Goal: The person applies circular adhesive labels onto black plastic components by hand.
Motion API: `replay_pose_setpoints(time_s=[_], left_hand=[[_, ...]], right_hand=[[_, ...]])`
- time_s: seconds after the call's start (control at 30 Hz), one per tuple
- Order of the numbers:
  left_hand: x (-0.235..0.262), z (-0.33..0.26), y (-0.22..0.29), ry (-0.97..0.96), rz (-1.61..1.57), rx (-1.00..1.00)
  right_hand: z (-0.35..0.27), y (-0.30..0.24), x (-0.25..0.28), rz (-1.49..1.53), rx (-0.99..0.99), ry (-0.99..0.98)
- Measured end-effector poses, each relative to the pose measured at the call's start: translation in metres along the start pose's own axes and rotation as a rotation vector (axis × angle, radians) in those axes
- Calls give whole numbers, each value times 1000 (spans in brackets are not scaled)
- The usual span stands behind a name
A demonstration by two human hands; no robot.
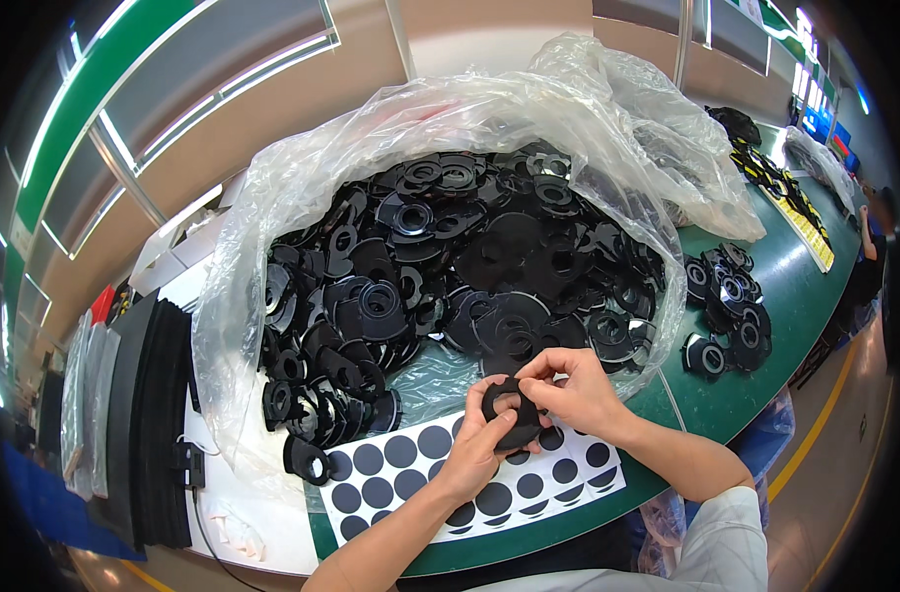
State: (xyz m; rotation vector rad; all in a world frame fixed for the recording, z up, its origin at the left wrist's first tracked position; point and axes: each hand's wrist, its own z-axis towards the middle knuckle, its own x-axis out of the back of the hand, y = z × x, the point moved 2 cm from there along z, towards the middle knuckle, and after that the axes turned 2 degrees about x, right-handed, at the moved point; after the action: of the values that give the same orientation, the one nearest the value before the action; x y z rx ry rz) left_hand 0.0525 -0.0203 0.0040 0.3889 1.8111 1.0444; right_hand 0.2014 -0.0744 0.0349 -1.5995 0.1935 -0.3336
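Observation:
Near the front edge of the table, my left hand (477,442) grips a flat black plastic part (518,434) with a round hole in it. The fingers and thumb of my left hand wrap round its lower side. At the part's upper right edge, my right hand (576,387) has thumb and forefinger pinched together; whether a small piece is between them is hidden. Under both hands lies a white sheet (359,478) with rows of black round stickers, some spots showing only black slivers. A large clear plastic bag (241,286) spreads behind, full of similar black parts (509,247).
More black parts (731,306) lie on the green table (785,281) at right. One single part (307,460) sits left of the sheet. Dark foam sheets (154,395) stand at the left. A second clear bag (667,128) and yellow-black pieces (780,183) are farther back.

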Motion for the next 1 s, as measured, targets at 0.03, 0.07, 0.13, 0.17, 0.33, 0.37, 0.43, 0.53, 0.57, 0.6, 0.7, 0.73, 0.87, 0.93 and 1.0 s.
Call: replay_pose_setpoints(time_s=[0.03, 0.07, 0.13, 0.17, 0.33, 0.37, 0.43, 0.53, 0.57, 0.6, 0.7, 0.73, 0.87, 0.93, 1.0], left_hand=[[0, 0, 0, -1, 0, 1], [0, 0, -1, -32, 19, -9], [2, 0, -1, -61, 39, -21], [4, 0, 0, -90, 44, -16], [4, -1, 0, -158, 62, -12], [4, 0, 0, -205, 52, -7], [3, 1, 1, -247, 42, -3], [1, 3, 5, -182, 110, -6], [1, 3, 5, -195, 144, 7], [1, 3, 6, -206, 179, 19], [-2, 3, 5, -179, 184, 28], [-2, 3, 5, -177, 184, 27], [-1, 4, 8, -147, 89, 88], [-2, 4, 8, -164, 66, 97], [-1, 4, 7, -156, 9, 119]], right_hand=[[0, 1, 0, 7, -9, 7], [0, 1, 0, 15, -18, 14], [-1, -4, -1, -69, 18, 24], [-2, -8, -1, -154, 53, 35], [-3, -8, 0, -364, 193, 109], [-4, -7, 1, -473, 307, 142], [-5, -10, -2, -555, 335, 162], [-6, -11, -4, -716, 452, 219], [-7, -13, -5, -793, 541, 254], [-8, -14, -5, -794, 542, 254], [-10, -18, -4, -893, 478, 207], [-10, -20, -4, -916, 447, 159], [-11, -26, 4, -884, 356, -29], [-10, -25, 15, -784, 332, -81], [-10, -27, 18, -681, 309, -133]])
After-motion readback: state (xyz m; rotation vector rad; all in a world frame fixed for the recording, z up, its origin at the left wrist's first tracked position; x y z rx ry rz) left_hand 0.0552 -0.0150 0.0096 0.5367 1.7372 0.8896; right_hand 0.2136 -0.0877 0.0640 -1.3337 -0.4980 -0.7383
